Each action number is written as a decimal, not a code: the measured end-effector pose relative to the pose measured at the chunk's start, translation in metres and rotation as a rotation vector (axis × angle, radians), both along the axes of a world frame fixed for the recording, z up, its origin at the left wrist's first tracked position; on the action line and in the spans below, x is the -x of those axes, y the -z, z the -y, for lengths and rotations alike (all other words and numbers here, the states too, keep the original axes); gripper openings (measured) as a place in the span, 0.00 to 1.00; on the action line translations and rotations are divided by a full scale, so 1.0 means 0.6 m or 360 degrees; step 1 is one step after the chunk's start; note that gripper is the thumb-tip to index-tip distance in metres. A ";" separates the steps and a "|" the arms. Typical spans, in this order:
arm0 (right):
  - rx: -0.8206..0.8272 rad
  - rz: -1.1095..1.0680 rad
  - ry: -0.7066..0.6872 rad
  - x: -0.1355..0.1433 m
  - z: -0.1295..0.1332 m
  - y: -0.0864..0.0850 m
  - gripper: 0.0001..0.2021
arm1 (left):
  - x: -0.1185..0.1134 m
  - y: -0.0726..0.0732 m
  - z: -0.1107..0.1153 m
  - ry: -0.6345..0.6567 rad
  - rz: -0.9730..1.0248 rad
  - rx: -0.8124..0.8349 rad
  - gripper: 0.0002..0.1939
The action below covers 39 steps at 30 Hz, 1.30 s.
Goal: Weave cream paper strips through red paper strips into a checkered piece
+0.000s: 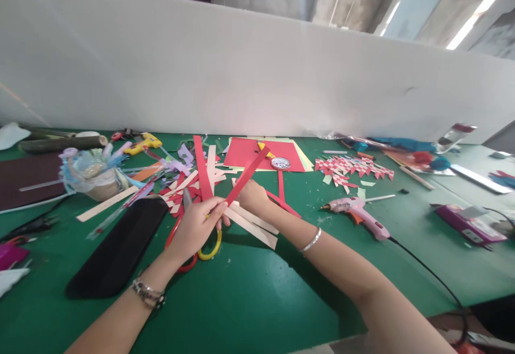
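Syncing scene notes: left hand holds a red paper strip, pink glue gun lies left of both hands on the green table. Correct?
Wrong side: the head view shows the pink glue gun right of both hands. Rest holds: left hand has a red paper strip, glue gun on the green table.

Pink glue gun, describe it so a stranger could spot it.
On the green table, look right of the right hand, nearer than the checkered paper. There lies the pink glue gun, with an orange trigger and black cord; the boxy device farther right is magenta.
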State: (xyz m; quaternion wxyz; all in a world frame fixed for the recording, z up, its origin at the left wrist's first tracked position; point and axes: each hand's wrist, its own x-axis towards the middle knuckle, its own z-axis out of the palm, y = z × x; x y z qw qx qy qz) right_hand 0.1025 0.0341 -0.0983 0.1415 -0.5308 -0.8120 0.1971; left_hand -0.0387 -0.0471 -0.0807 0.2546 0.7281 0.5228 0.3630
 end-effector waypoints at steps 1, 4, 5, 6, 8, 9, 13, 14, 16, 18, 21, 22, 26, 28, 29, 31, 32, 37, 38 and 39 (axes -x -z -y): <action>0.0008 -0.0035 -0.0017 0.000 -0.002 0.002 0.11 | -0.001 -0.001 0.001 0.0029 -0.0001 0.0017 0.17; 0.0042 -0.0186 -0.0056 -0.009 -0.009 0.011 0.12 | -0.005 -0.001 0.003 0.0084 -0.0006 0.0044 0.19; 0.0059 -0.0243 -0.0060 -0.013 -0.011 0.014 0.12 | -0.005 -0.001 0.004 0.0087 -0.0009 0.0047 0.19; 0.0078 -0.0301 -0.0061 -0.018 -0.014 0.017 0.12 | -0.006 0.000 0.004 0.0087 -0.0009 0.0050 0.19; 0.0114 -0.0410 -0.0056 -0.028 -0.021 0.022 0.09 | -0.008 0.000 0.004 0.0091 0.0015 0.0065 0.19; 0.0129 -0.0460 -0.0052 -0.034 -0.025 0.023 0.07 | -0.008 0.000 0.004 0.0093 0.0040 0.0080 0.19; 0.0173 -0.0656 -0.0035 -0.057 -0.036 0.016 0.04 | -0.008 0.003 0.001 0.0075 0.0203 0.0188 0.18; 0.0177 -0.0706 -0.0027 -0.063 -0.036 0.010 0.06 | -0.007 0.004 0.000 0.0065 0.0248 0.0218 0.18; 0.0161 -0.0795 -0.0001 -0.077 -0.032 -0.006 0.12 | -0.006 0.006 -0.001 0.0053 0.0319 0.0270 0.18; 0.0111 -0.0861 0.0033 -0.091 -0.023 -0.026 0.16 | -0.006 0.008 -0.002 0.0049 0.0361 0.0307 0.18; -0.0080 -0.0942 0.0082 -0.111 -0.009 -0.056 0.16 | -0.007 0.009 -0.002 0.0048 0.0364 0.0341 0.18; -0.0201 -0.0978 0.0098 -0.117 -0.006 -0.065 0.16 | -0.008 0.008 -0.002 0.0049 0.0359 0.0346 0.18; -0.0529 -0.1133 0.0216 -0.142 -0.001 -0.093 0.15 | -0.011 0.008 0.000 0.0053 0.0323 0.0329 0.19; -0.0526 -0.1210 0.0216 -0.154 -0.001 -0.104 0.14 | -0.012 0.007 0.001 0.0042 0.0299 0.0312 0.19; -0.0459 -0.1230 0.0168 -0.159 0.001 -0.108 0.14 | -0.012 0.007 0.002 0.0036 0.0285 0.0306 0.19; -0.0283 -0.1200 0.0031 -0.166 0.006 -0.115 0.15 | -0.012 0.005 0.003 0.0034 0.0256 0.0293 0.19; -0.0208 -0.1150 -0.0029 -0.168 0.009 -0.116 0.15 | -0.012 0.004 0.003 0.0036 0.0242 0.0284 0.19; 0.0103 -0.0966 -0.0023 -0.169 0.013 -0.113 0.14 | -0.012 0.002 0.004 0.0037 0.0172 0.0233 0.19; 0.0180 -0.0996 -0.0010 -0.169 0.011 -0.111 0.14 | -0.012 0.002 0.004 0.0041 0.0159 0.0228 0.19; 0.0249 -0.1034 0.0005 -0.170 0.008 -0.109 0.14 | -0.012 0.003 0.004 0.0049 0.0146 0.0226 0.19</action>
